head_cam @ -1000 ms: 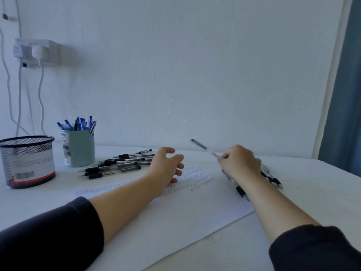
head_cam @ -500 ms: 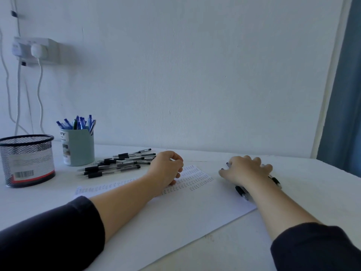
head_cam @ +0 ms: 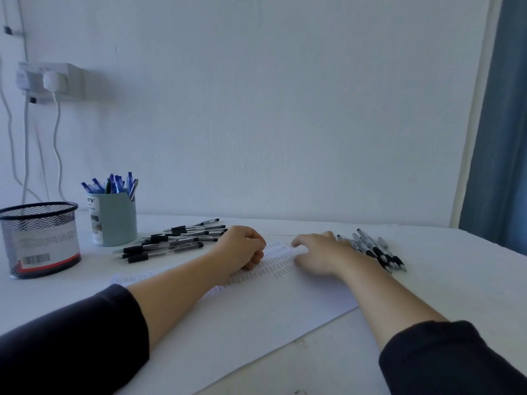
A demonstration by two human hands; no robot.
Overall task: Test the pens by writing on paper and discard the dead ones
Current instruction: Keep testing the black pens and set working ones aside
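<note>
A white sheet of paper [head_cam: 271, 309] with rows of small scribbles lies in front of me. My left hand [head_cam: 242, 249] rests on its far edge, fingers curled into a fist with nothing visible in it. Just left of that hand lies a pile of several black-capped pens [head_cam: 176, 240]. My right hand [head_cam: 322, 252] hovers low over the paper's far right part, blurred, fingers spread and empty. Immediately to its right, a second group of several black-grip pens [head_cam: 379, 252] lies side by side on the table.
A black mesh basket [head_cam: 40, 238] stands at the far left. Beside it stands a teal cup [head_cam: 114, 223] of blue pens. A wall socket with plug and cables [head_cam: 48, 81] is at upper left, and a blue curtain [head_cam: 502, 138] at the right.
A second ago my right hand held a pen in the air. It set the pen down with the right group, then moved left over the paper, empty. My left hand's fingers curled in.
</note>
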